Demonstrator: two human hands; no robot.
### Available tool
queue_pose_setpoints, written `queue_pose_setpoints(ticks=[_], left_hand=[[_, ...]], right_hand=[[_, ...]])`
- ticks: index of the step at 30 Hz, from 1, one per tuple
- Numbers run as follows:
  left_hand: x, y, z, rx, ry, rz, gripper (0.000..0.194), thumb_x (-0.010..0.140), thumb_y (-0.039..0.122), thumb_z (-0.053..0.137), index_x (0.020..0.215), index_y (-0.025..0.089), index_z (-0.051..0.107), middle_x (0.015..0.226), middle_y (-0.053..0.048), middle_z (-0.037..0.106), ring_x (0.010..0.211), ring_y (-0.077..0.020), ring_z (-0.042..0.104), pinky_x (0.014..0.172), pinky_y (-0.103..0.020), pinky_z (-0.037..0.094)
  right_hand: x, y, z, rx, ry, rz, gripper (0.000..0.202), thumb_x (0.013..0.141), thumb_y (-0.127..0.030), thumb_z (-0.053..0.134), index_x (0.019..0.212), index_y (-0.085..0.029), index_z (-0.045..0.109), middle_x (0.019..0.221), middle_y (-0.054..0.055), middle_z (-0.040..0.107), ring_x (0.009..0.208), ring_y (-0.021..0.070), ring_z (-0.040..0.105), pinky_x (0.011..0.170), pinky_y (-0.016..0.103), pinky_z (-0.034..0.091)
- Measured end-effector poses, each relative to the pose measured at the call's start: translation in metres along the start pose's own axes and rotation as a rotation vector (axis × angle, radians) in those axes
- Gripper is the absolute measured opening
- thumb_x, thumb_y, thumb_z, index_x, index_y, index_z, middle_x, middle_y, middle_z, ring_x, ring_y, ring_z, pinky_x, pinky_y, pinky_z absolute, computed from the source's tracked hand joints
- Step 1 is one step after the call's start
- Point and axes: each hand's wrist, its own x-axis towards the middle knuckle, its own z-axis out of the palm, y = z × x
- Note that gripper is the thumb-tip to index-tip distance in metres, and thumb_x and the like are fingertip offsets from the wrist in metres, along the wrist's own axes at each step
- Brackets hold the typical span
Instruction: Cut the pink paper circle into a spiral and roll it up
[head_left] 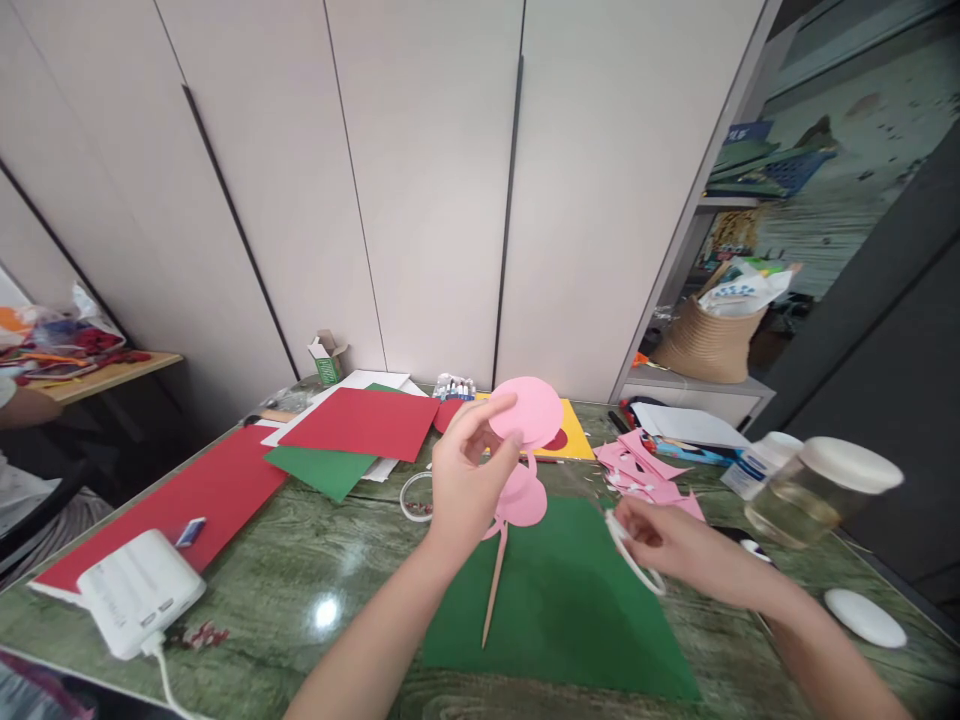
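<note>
Over the desk (pixel 330 560), pinching pink paper disc (pixel 536 412) in left hand (pixel 472 475), gripping tape roll (pixel 627 556) in right hand (pixel 664 535). Showing unreadable lettering on power bank (pixel 141 592).

The person's left hand (pixel 472 468) pinches a pink paper disc (pixel 534 408) above a green sheet (pixel 585 630), while the right hand (pixel 664 538) grips a white ring (pixel 634 569) over the sheet's right side. A pointed wooden stick (pixel 493 590) extends below more pink discs (pixel 529 502); pink scraps (pixel 646 472) lie beyond the right hand, and a white box-shaped device (pixel 139 592) rests at far left.
</note>
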Motion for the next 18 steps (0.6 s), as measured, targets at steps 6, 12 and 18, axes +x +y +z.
queue_pose_setpoints(ticks=[6,12,18], left_hand=[[-0.003,-0.005,0.003,0.003,0.009,0.002,0.028,0.075,0.018,0.062,0.102,0.023,0.065,0.100,-0.005,0.058,0.076,-0.0122,0.055,0.064,-0.024,0.049],[-0.005,-0.007,0.007,0.002,0.080,0.025,0.028,0.074,0.020,0.064,0.102,0.021,0.065,0.099,-0.006,0.060,0.078,-0.0125,0.056,0.069,-0.025,0.051],[-0.008,-0.015,0.010,-0.159,0.180,0.018,0.032,0.071,0.020,0.067,0.103,0.025,0.065,0.104,-0.005,0.063,0.092,-0.0146,0.060,0.079,-0.027,0.053]], right_hand=[[-0.014,-0.048,-0.012,0.599,0.113,-0.299,0.041,0.080,-0.057,0.052,0.097,-0.021,0.047,0.072,0.002,0.049,0.065,0.0161,0.044,0.062,0.029,0.036],[-0.028,-0.068,0.017,0.754,-0.047,-0.368,0.039,0.082,-0.057,0.048,0.096,-0.021,0.047,0.073,0.002,0.046,0.066,0.0156,0.041,0.061,0.029,0.035],[-0.023,-0.072,0.020,0.760,-0.156,-0.337,0.029,0.088,-0.051,0.043,0.090,-0.022,0.043,0.071,0.000,0.043,0.069,0.0155,0.040,0.068,0.030,0.035]])
